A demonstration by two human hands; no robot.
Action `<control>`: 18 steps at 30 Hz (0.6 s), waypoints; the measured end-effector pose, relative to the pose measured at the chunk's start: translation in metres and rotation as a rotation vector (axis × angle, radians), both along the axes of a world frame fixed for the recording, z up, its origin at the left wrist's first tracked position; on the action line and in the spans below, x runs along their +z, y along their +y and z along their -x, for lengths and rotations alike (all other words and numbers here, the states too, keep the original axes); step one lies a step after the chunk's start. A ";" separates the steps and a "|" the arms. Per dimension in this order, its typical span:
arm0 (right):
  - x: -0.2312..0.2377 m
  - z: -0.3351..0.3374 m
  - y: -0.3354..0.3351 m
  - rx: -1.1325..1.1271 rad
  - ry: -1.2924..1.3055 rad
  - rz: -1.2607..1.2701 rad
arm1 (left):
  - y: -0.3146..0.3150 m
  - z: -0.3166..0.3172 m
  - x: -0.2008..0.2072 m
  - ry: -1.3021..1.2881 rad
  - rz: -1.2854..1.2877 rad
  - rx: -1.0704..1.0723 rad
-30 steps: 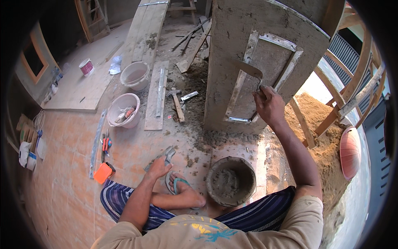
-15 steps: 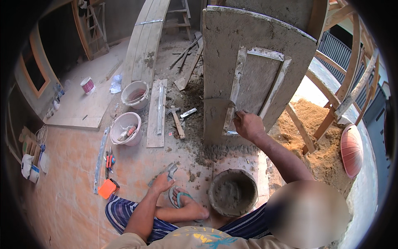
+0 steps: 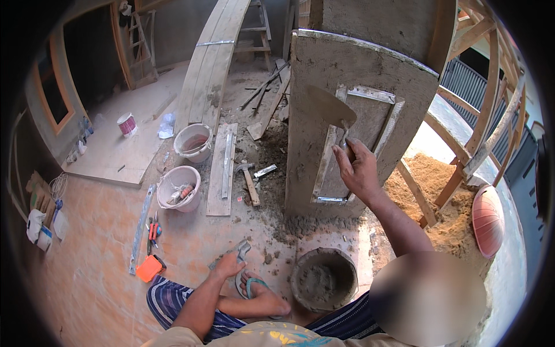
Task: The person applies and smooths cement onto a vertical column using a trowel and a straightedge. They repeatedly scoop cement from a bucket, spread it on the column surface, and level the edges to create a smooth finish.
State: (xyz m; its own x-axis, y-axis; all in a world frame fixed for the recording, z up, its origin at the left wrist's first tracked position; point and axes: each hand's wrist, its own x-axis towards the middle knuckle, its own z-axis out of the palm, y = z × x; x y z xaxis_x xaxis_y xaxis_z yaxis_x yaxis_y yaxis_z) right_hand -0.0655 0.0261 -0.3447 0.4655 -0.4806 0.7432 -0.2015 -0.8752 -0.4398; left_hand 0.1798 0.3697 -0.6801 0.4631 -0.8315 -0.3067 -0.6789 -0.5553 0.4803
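Observation:
My right hand [image 3: 361,172] is closed round the handle of a trowel [image 3: 330,106]. Its broad blade is raised at the upper left of a rectangular moulding [image 3: 372,93] on a grey plastered wall panel [image 3: 317,63]; whether it touches the surface is unclear. Low on the left, my left hand [image 3: 229,265] is closed by a grey, cement-smeared object [image 3: 243,250], its kind unclear and part hidden under the fingers. That hand is close to my sandalled foot [image 3: 258,287]. Between foot and panel stands a dark bucket [image 3: 351,270] holding wet grey mortar.
A hammer [image 3: 251,188], a board with a metal strip [image 3: 218,196] and two pale buckets [image 3: 199,194] [image 3: 202,155] stand or lie ahead. Pliers [image 3: 154,227] and an orange tool [image 3: 150,268] are leftward. Sand [image 3: 413,188] and timber braces [image 3: 451,136] flank the right.
My right hand has lifted the trowel from the moulding's lower left side to its upper left, and the blade now shows broadly. My left hand stays by the foot. The view has shifted slightly.

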 end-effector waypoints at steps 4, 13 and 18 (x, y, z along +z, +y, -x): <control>-0.018 -0.015 0.001 0.068 -0.057 -0.257 | -0.001 0.005 0.006 0.004 -0.003 0.018; -0.046 -0.035 -0.027 -0.041 0.198 -0.242 | -0.002 0.008 0.015 0.007 -0.033 -0.010; -0.046 -0.033 -0.040 0.023 0.123 -0.218 | 0.002 0.000 0.005 0.033 -0.084 0.005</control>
